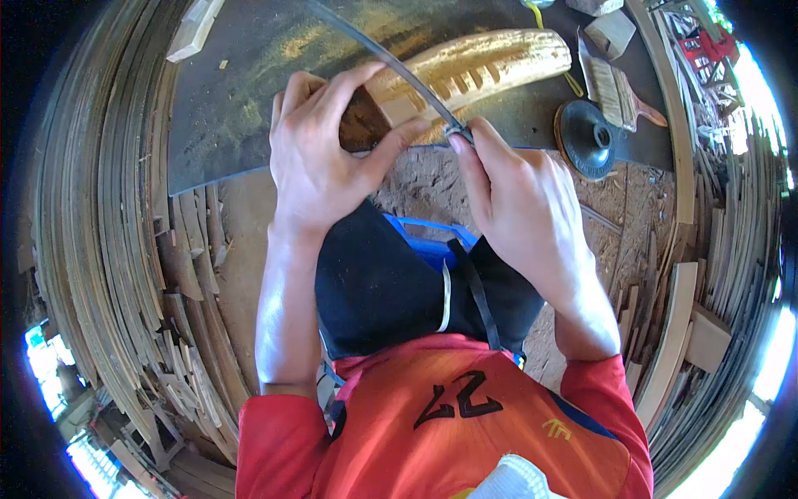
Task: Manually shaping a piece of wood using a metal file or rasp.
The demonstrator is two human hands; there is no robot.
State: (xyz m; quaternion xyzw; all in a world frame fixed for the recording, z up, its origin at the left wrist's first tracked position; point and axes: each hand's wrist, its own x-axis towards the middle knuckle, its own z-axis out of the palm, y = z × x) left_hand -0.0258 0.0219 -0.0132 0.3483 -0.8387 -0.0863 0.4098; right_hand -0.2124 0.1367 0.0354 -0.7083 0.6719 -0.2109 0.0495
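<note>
A carved, curved piece of wood (515,62) with a row of notches cut along its near side lies on the dark worktable. My left hand (320,154) grips its left end, with the fingers over the top and the thumb along the near side. My right hand (528,187) is closed around the near end of a long, thin dark file (378,51). The file slants across the wood beside the notches, and its far end runs out past the upper edge of the view.
At the right of the worktable (224,116) are a black round disc (584,140), a flat paintbrush (613,96) and a pale wood block (611,33). Another block (194,29) sits at the far left. Stacked wooden strips (108,191) flank both sides.
</note>
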